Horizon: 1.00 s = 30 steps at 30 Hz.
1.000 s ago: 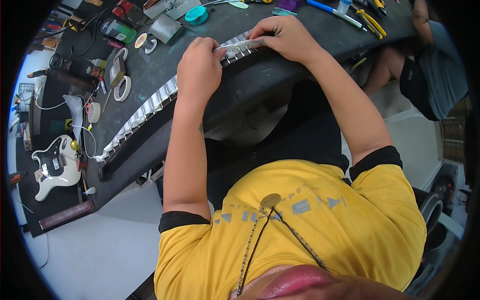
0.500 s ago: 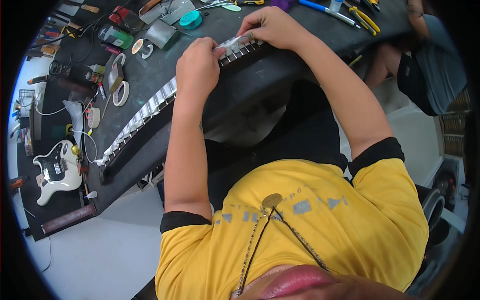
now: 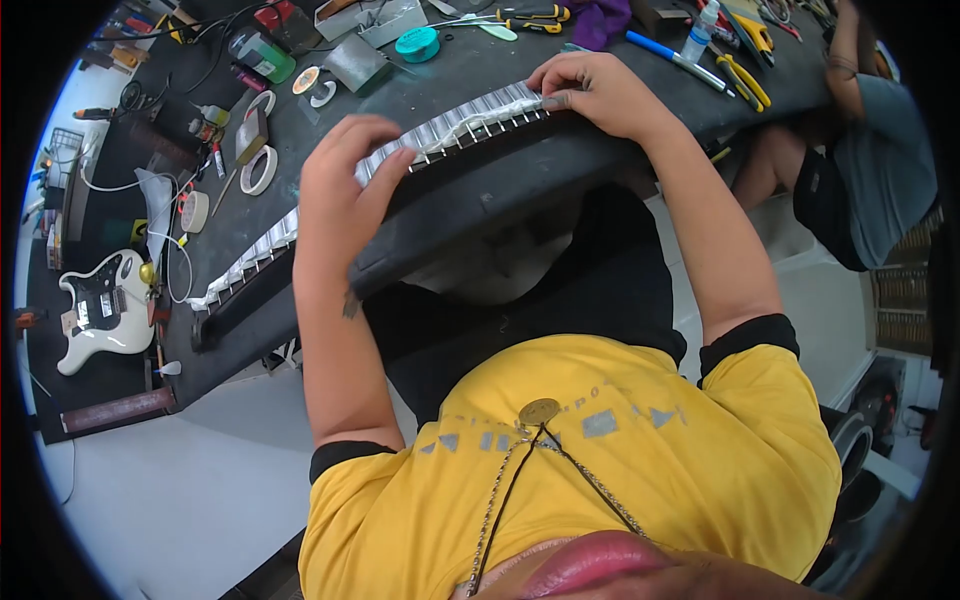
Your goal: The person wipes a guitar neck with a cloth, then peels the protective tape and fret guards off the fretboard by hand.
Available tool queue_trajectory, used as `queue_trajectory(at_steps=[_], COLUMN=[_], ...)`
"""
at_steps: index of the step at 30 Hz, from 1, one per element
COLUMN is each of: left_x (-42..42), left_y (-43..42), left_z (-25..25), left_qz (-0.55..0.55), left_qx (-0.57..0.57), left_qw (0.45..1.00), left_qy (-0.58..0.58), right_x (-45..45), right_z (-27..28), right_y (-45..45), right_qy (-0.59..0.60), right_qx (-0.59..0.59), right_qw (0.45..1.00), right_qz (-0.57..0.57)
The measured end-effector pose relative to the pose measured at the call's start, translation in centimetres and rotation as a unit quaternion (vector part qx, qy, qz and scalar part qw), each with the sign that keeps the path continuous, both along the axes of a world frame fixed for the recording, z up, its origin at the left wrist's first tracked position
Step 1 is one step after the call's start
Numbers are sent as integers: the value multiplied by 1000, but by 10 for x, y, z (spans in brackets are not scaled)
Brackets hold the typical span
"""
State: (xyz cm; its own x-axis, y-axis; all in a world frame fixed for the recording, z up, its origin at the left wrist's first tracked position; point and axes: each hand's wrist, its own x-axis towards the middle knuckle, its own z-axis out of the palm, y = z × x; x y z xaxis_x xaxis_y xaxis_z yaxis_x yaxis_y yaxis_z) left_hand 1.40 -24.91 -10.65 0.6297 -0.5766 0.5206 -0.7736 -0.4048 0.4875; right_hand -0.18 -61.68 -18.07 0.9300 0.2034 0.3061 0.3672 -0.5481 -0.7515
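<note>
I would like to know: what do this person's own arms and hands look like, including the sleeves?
The short sleeves are yellow and end in black cuffs. Below them both arms are bare. The left forearm carries a small dark mark, perhaps a tattoo. The left hand and right hand wear no gloves.

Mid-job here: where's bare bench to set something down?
Bare bench lies between the silvery strip and the teal tin, between the strip and the tape roll nearest the left hand, and between the right hand and the blue marker. It is crowded around the bottle of green liquid and by the yellow-handled pliers.
</note>
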Motion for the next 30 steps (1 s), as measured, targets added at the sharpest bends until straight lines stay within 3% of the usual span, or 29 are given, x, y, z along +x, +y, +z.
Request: queue_trajectory(at_steps=[5,8,10,12,14,17,18,20,23,27,28,30], left_x=[-23,-22,-23,-23,-12,12,13,33,54,28,24,-1], left_y=[105,207,280,338,390,421,409,423,427,433,443,432], left_z=[-6,-17,-20,-19,-21,-28,-19,-23,4,-40,-69,-82], left_qz=[137,269,360,408,419,399,423,429,390,379,383,437], left_qx=[-9,-14,16,23,134,254,273,270,294,170,120,128], left_qw=[990,963,933,912,898,881,861,861,812,908,911,858], left_qy=[-33,9,19,27,-14,27,69,44,320,58,-92,-237], right_x=[14,13,19,23,25,25,29,34,35,34,32,25], right_z=[3,12,22,33,36,38,42,48,67,87,90,99], right_y=[-1,-2,3,8,15,27,39,60,113,188,207,255], right_qy=[78,61,-11,-18,9,45,43,41,26,-53,-73,-99], right_qx=[24,96,146,107,91,38,37,34,31,-11,-20,-36], right_qw=[997,994,989,994,995,996,997,997,999,996,993,986], right_qz=[-15,-1,30,-12,-40,-71,-61,-49,-6,72,90,130])
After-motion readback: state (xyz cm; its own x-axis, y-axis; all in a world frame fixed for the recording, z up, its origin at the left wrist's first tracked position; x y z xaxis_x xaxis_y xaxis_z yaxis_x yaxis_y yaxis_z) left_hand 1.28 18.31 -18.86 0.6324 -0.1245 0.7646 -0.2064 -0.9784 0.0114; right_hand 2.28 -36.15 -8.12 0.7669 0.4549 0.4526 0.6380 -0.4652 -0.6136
